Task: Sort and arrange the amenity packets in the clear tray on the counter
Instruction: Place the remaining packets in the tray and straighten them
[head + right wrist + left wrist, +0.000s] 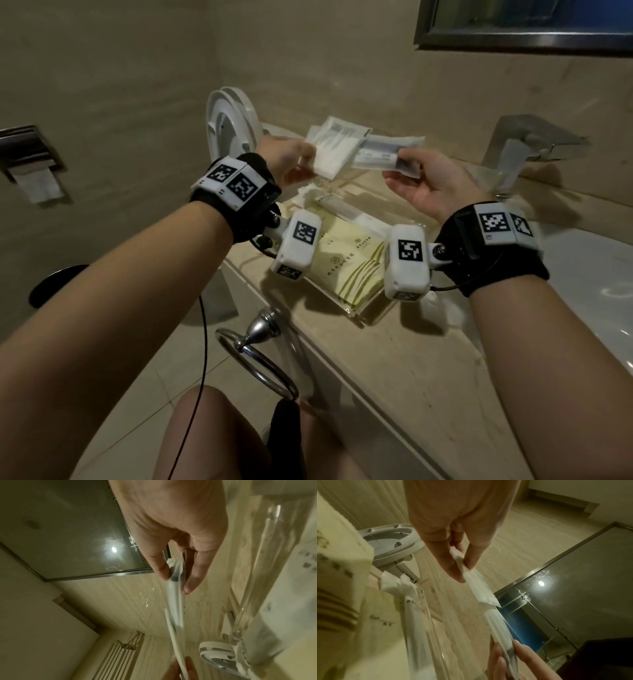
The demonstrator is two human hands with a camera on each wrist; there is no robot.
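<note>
Both hands are raised above the clear tray point(364, 317) on the counter. My left hand point(294, 154) pinches the near edge of a white packet point(337, 149) between thumb and fingers; the same packet point(477, 585) shows edge-on in the left wrist view. My right hand point(414, 171) pinches the end of a clear packet point(383, 154) with dark items inside, seen edge-on as the clear packet point(175, 599) in the right wrist view. The two packets overlap at their inner ends. Yellow packets point(346, 260) and long white packets point(346, 209) lie in the tray.
A white round stand mirror point(231, 123) stands behind the tray at the counter's left end. A faucet point(513, 147) and a white sink basin point(589, 274) are to the right. A towel ring point(253, 363) hangs off the counter's front. A wall mirror point(527, 24) is above.
</note>
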